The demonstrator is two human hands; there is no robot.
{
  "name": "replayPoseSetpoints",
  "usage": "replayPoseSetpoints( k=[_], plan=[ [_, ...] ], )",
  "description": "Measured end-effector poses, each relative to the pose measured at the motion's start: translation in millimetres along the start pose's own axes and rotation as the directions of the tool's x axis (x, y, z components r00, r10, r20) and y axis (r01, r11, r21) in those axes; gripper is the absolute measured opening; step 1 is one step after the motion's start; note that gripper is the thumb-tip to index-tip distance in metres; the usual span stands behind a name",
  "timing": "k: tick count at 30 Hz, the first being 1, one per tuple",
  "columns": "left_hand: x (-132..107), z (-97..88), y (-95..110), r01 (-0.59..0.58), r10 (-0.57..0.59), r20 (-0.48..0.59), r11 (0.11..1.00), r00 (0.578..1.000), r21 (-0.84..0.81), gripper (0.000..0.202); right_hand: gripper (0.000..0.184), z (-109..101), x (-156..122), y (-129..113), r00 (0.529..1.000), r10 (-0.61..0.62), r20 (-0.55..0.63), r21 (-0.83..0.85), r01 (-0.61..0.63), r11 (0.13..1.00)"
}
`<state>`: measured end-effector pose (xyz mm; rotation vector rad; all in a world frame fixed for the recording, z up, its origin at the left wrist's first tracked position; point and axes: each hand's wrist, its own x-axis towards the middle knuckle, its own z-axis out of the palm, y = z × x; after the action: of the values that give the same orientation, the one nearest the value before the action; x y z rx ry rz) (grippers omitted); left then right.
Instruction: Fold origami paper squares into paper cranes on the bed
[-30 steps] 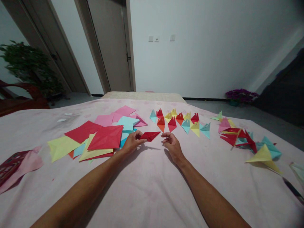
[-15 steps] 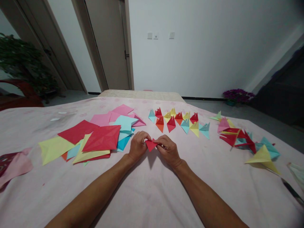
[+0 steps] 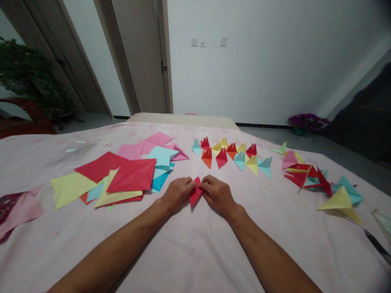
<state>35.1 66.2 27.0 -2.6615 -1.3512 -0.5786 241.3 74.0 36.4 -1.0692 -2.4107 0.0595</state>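
Observation:
Between my two hands is a small piece of folded red paper [image 3: 195, 195], a narrow diamond with its point towards me. My left hand [image 3: 179, 193] pinches its left side, and my right hand [image 3: 219, 194] pinches its upper right side; both are closed, and the fingertips partly cover the paper. Just beyond my hands stand several folded paper cranes [image 3: 221, 158] in red, yellow, blue and orange. Left of my left hand lies a spread of paper sheets, with a red sheet [image 3: 132, 175] on top.
At the right lies a heap of folded papers, among them a yellow piece [image 3: 340, 203], near a dark-handled tool [image 3: 377, 246]. A pink cloth-like piece [image 3: 24, 213] is at the left edge. Pink patterned cloth [image 3: 195, 260] covers the table.
The red paper has turned from a small, wide triangle to a longer diamond reaching down towards me. My hands still pinch it, with the fingers lowered slightly.

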Motion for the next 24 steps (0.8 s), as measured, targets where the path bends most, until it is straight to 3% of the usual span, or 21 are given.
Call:
replayPoseSetpoints(
  k=[7,15,20,24],
  plan=[
    [-6,-7.1,6,0.045,-0.04,0.051,0.994,0.998,-0.099,0.011,0.023,-10,-7,-11,0.996,-0.003,0.088,-0.06,0.009,0.998],
    [-11,-7.2,-9,0.137,-0.134,0.038,0.895,0.99,-0.424,0.012,0.017,-11,-9,-13,0.994,0.059,0.093,-0.053,-0.054,0.997],
    [-8,-7.3,-10,0.208,-0.202,0.063,0.86,0.977,-0.467,0.013,0.014,-7,-8,-13,0.995,0.079,0.062,-0.018,-0.078,0.997],
    [-5,-7.8,-7,0.327,-0.314,0.101,0.85,0.944,-0.414,0.015,0.01,-2,-4,-11,0.987,0.16,0.013,0.009,-0.16,0.987]
  ],
)
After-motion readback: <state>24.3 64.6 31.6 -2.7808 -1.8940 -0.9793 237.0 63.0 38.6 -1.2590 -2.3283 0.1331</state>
